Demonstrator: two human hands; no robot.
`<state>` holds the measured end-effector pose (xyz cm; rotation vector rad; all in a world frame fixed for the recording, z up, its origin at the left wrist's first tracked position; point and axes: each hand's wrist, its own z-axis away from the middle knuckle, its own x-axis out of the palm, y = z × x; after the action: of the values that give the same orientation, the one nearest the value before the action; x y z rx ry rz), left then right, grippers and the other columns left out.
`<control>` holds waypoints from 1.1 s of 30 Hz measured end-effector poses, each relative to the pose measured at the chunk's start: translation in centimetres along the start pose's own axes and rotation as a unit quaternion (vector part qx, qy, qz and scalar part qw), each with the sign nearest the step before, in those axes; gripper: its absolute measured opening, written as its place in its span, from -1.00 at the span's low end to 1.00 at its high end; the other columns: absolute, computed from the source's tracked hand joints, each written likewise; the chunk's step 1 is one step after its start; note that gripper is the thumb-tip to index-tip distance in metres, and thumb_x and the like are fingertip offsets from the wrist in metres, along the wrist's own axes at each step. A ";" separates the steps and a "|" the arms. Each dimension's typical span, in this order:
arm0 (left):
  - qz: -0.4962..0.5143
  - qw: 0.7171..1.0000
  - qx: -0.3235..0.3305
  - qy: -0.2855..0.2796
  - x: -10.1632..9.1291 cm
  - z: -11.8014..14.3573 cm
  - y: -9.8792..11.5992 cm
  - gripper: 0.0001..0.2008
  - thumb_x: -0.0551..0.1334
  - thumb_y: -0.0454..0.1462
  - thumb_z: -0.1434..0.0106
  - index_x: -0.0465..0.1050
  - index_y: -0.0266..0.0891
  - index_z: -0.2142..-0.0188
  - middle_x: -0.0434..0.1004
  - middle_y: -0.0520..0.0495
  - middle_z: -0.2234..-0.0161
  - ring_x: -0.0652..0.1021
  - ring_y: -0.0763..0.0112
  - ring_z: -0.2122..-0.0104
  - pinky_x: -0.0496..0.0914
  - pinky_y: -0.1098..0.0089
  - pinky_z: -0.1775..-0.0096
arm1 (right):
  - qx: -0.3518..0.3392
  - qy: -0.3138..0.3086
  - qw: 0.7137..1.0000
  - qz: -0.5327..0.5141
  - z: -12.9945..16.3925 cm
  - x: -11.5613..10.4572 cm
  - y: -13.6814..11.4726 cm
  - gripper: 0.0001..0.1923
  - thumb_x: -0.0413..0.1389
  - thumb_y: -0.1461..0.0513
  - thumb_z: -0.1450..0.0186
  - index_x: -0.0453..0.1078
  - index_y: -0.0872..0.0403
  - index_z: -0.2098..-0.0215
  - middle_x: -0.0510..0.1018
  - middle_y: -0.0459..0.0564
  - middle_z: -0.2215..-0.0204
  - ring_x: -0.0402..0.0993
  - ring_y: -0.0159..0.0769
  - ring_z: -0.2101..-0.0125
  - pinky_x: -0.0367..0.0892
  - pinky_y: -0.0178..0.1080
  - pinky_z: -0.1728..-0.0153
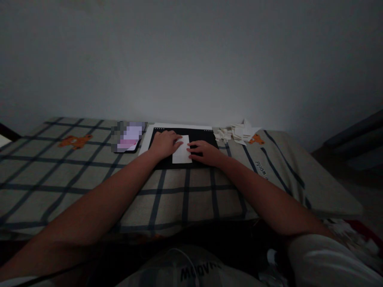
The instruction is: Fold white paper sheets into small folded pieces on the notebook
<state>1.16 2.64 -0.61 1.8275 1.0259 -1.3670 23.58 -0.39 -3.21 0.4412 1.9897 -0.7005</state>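
Observation:
A narrow white strip of paper (pixel 182 153) lies upright in view on a black mat (pixel 161 164). My left hand (pixel 165 143) rests over the mat, its fingers reaching the paper's upper left edge. From the other side, my right hand (pixel 205 152) touches the paper's right edge with its fingers spread apart. Both hands lie low and flat, and neither grasps the paper. White sheets (pixel 145 144) stick out from under the mat at its left and back.
A phone (pixel 130 137) with a lit, partly blurred screen lies left of the mat. A heap of folded white paper pieces (pixel 239 132) sits at the right. A checked cloth (pixel 191 199) covers the table, which stands against a grey wall (pixel 191 59).

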 end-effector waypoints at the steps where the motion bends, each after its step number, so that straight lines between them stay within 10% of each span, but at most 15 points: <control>1: -0.003 1.000 0.001 -0.004 0.0 0.0 0.0 -0.59 0.02 -0.04 -0.36 0.45 -0.08 -0.06 0.50 -0.12 0.01 0.45 0.10 0.04 0.22 0.16 0.05 | -0.001 -0.002 1.000 0.001 0.0 0.0 0.0 -0.68 0.14 0.18 -0.31 0.50 0.09 0.01 0.48 0.20 -0.07 0.38 -0.08 -0.07 0.27 0.06 -0.09; 16: 0.031 0.994 0.098 0.030 0.0 0.7 -0.4 -0.51 -0.01 -0.20 -0.36 0.18 -0.08 -0.27 0.34 -0.10 -0.21 0.31 0.23 -0.20 0.00 0.11 -0.18 | -0.008 -0.045 0.998 0.048 0.6 -1.4 -1.8 -0.37 0.12 -0.03 -0.28 0.30 0.13 -0.21 0.37 0.23 -0.18 0.25 -0.02 -0.21 0.17 0.06 -0.20; 33: 0.040 0.992 0.114 -0.023 -0.9 1.2 -1.4 -0.54 0.08 -0.08 -0.27 0.42 -0.06 -0.12 0.41 -0.12 -0.12 0.35 0.08 -0.11 0.10 0.06 -0.04 | -0.044 -0.011 0.998 0.033 0.7 -2.3 -1.8 -0.72 0.01 0.19 -0.37 0.54 0.10 0.14 0.61 0.08 0.18 0.51 -0.24 0.17 0.38 -0.19 0.11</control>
<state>-0.78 2.11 -0.17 1.9684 0.7912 -1.5208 24.13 -2.32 -0.96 0.4414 1.9678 -0.5716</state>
